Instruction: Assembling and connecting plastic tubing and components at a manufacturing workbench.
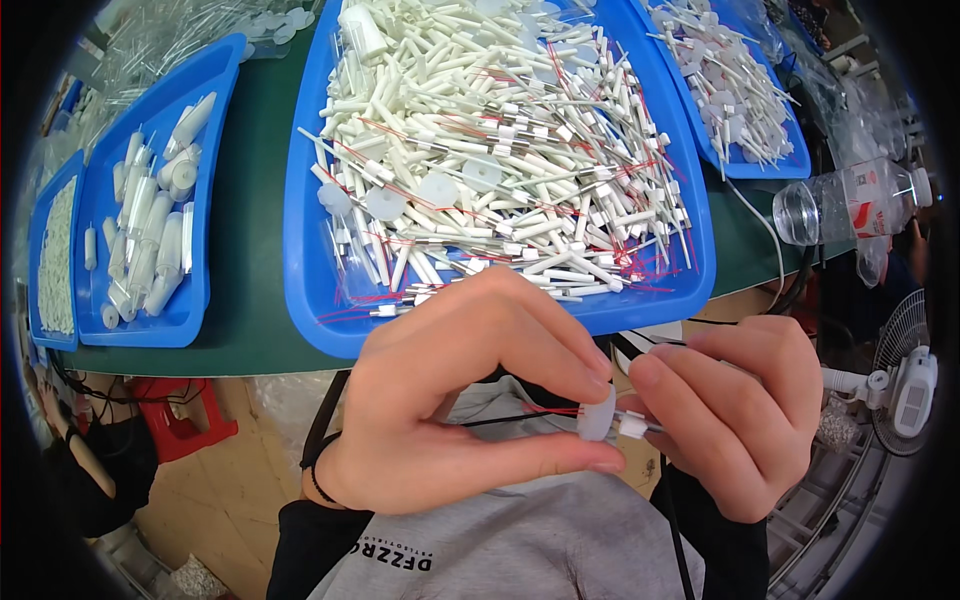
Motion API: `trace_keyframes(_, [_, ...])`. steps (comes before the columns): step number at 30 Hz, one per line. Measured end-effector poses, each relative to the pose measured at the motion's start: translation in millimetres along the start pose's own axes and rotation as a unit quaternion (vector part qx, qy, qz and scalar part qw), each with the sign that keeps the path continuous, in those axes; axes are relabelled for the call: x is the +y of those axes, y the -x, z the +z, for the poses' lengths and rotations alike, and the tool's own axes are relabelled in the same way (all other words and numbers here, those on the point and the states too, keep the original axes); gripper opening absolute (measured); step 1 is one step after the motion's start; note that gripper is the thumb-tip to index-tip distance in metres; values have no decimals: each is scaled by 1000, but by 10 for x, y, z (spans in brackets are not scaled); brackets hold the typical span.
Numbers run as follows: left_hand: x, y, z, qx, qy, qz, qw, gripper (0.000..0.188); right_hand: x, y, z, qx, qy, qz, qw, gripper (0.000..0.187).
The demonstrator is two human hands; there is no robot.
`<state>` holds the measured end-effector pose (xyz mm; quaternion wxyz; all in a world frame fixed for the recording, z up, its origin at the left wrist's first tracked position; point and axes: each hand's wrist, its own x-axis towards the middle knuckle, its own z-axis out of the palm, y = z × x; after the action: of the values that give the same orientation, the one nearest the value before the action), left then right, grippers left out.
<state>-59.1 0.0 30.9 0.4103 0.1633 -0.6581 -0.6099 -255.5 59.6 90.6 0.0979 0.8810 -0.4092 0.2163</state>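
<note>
In front of my grey shirt, my left hand pinches a translucent white disc between thumb and fingertips. Red wires run from the disc back toward the left palm. On the disc's right side sits a small white block with a thin metal rod extending from it. My right hand is closed round the rod's end, its thumb mostly hidden. Just beyond both hands lies a large blue tray heaped with white tubes, more discs and rods with red wires.
On the left, a blue tray holds thicker white cylinders, beside a narrower tray of small white pieces. Another filled tray is at the far right, near a clear plastic bottle. A fan and red stool stand lower.
</note>
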Motion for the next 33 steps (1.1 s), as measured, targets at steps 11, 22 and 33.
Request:
trace_keyframes(11, [-22, -13, -4, -17, 17, 35, 999, 47, -50, 55, 66, 21, 45, -11, 999, 31])
trace_keyframes(22, [-68, 4, -16, -40, 43, 71, 996, 41, 90, 154, 107, 15, -105, -38, 994, 28])
trace_keyframes(33, [-59, 192, 70, -5, -10, 140, 990, 38, 14, 179, 117, -54, -373, 59, 924, 28])
